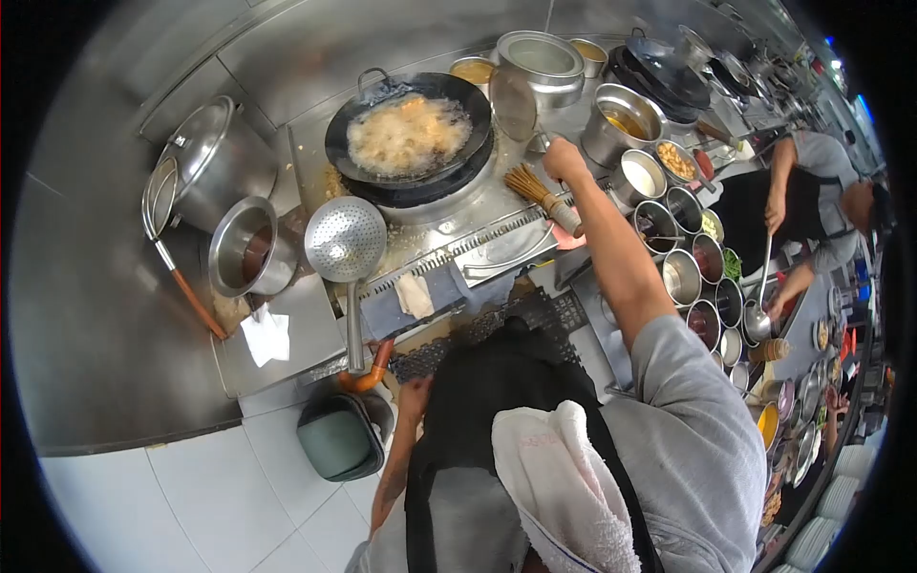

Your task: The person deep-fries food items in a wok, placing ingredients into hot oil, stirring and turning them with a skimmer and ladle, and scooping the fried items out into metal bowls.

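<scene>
My right hand (566, 160) is closed at the end of a short metal handle, at the right of the stove. Beside it a round mesh strainer (514, 103) leans next to the wok and seems joined to that handle. Food bubbles in pale, foaming oil (409, 134) inside the black wok (478, 100). A bamboo brush (544, 199) lies just below my right hand. Down by my apron, my left hand (414, 393) is near an orange curved pipe (373, 371); its fingers are mostly hidden. A perforated skimmer (346, 239) rests at the stove's front edge.
At left stand a lidded pot (224, 158), a steel pot (250, 248) and a wooden-handled strainer (181, 277). Several seasoning containers (681, 277) crowd the right. A co-worker (812, 191) holds a ladle (757, 320) there. A bin (339, 437) sits on the floor.
</scene>
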The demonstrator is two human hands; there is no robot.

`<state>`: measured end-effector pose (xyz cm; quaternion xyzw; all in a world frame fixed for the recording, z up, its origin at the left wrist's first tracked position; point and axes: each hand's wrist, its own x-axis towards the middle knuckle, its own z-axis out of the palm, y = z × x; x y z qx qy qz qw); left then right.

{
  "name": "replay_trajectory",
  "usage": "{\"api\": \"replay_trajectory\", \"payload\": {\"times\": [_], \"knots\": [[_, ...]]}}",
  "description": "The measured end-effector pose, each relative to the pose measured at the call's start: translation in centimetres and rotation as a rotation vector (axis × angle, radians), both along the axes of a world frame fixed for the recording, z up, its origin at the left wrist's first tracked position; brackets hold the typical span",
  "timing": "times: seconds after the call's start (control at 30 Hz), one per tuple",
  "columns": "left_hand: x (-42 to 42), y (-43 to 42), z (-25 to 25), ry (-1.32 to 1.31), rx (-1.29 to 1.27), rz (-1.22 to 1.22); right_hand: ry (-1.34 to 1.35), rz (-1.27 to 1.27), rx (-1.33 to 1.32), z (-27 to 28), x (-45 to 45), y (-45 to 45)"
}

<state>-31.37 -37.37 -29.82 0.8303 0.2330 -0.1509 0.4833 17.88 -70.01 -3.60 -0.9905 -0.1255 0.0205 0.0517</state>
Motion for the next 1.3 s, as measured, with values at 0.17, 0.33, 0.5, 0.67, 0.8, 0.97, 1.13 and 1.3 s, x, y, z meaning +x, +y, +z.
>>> {"api": "replay_trajectory", "payload": {"times": [0.17,0.33,0.5,0.67,0.8,0.97,1.13,1.3], "knots": [[12.9,-5.6,16.2,-0.157,-0.235,-0.236,-0.287,-0.247,0.500,0.4,-2.3,2.5],[15.4,-10.3,18.5,-0.125,-0.338,-0.445,-0.137,0.005,0.307,4.0,2.9,6.8],[14.2,-10.0,20.7,-0.057,-0.443,-0.413,0.141,0.169,0.037,0.8,8.0,6.4],[10.3,-7.0,18.7,0.002,-0.477,-0.076,0.640,-0.221,1.136,1.6,2.5,-0.4],[9.6,-6.7,18.3,0.119,-0.520,0.147,0.635,-0.181,1.281,2.3,0.8,-5.8],[14.3,-10.6,20.1,0.122,-0.516,0.061,0.047,-0.141,0.780,2.7,-1.5,-8.3],[23.9,-17.6,22.0,-0.018,-0.474,-0.159,-0.013,-0.019,0.380,-3.5,-0.6,-7.3],[30.7,-23.7,24.9,-0.110,-0.691,-0.152,0.233,-0.234,1.045,0.2,-5.8,-4.2]]}}
